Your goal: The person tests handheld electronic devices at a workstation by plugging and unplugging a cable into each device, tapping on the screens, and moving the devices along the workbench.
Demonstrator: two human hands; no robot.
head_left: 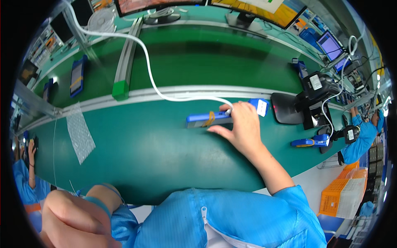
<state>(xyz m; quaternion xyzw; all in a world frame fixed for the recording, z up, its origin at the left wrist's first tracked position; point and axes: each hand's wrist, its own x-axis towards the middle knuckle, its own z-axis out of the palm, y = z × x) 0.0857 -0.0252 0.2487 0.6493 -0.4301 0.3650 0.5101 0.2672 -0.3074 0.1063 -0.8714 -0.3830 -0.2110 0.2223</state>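
My right hand (245, 127) reaches over the right end of a blue handheld terminal (194, 120) lying on the green bench. Its fingers curl over that end, hiding part of it, while the thumb sticks out to the left below the device. A tan band (211, 118) wraps the terminal. A white cable (154, 84) meets the device right by my fingers. Beyond the fingertips shows a blue part with a white label (261, 108); whether it belongs to the same device is hidden. My left hand (68, 215) is raised at the lower left, large and blurred, its fingers unclear, away from the bench.
A bubble-wrap sleeve (80, 134) lies at left. Black stands (286, 108) and another cabled blue device (310, 142) are at right. More devices (77, 76) rest on the green strip behind the metal rail (186, 91). Co-workers in blue sit at both sides; orange crates (334, 197) stand lower right.
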